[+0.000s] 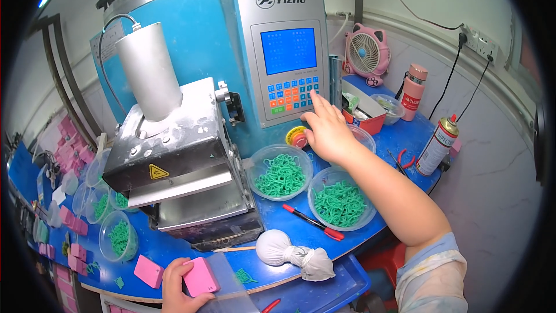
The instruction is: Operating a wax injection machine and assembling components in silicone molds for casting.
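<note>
My right hand (328,127) reaches up to the machine's keypad (292,95). Its fingers are stretched out, with a fingertip at the keys near the right edge; it holds nothing. Above the keys, a blue screen (288,50) is lit. My left hand (175,290), at the lower edge, grips a pink block (201,276) between thumb and fingers. Beside it lies a second pink block (149,271). A clear sheet (227,278) and a small green piece (245,276) are to the right of the held block. The machine's press plates (194,206) stand apart, with a gap between them.
Tubs of green stringy pieces (280,177) (340,204) stand right of the press. A red-black marker (313,222) and a tied white pouch (294,254) lie in front. A red emergency button (296,137) sits below the keypad. Spray can (437,146), bottle (413,93) and fan (368,52) stand right.
</note>
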Motion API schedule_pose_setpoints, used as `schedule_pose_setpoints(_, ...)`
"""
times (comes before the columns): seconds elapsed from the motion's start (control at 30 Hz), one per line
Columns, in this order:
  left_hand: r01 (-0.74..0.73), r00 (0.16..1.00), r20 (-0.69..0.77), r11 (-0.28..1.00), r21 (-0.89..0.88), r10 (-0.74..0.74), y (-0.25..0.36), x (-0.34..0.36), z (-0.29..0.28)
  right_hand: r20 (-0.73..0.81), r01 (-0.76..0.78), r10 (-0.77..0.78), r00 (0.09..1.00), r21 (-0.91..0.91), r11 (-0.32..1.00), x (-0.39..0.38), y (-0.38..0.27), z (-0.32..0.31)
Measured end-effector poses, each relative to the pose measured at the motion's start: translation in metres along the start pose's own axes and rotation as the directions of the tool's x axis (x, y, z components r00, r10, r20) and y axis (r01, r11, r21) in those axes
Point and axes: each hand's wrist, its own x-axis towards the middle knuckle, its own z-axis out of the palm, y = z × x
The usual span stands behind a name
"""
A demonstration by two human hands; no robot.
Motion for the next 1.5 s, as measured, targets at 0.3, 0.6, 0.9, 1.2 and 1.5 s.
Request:
schedule_pose_setpoints(0.3,0.001,1.000,0.006,1.000,0.017,-0.001,0.001,0.000,-0.001,0.017,0.040,-0.038,0.999,-0.135,0.990,-0.003,0.000,0.005)
schedule_pose_setpoints(0.6,0.005,1.000,-0.006,1.000,-0.013,-0.005,0.003,0.001,0.000,0.079,0.052,-0.040,0.996,-0.162,0.985,-0.005,-0.001,0.001)
schedule_pose_setpoints(0.9,0.009,1.000,-0.001,1.000,-0.023,-0.009,0.003,-0.001,-0.003,0.087,0.075,-0.059,0.994,-0.200,0.977,-0.007,-0.001,0.002)
schedule_pose_setpoints(1.2,0.012,1.000,0.006,0.999,-0.034,-0.012,0.004,0.001,-0.002,0.157,0.104,-0.063,0.986,-0.270,0.957,-0.010,0.002,-0.006)
schedule_pose_setpoints(1.5,-0.011,1.000,-0.024,0.999,-0.049,0.010,0.000,-0.002,-0.001,0.069,0.143,-0.133,0.989,-0.171,0.975,-0.005,-0.006,-0.003)
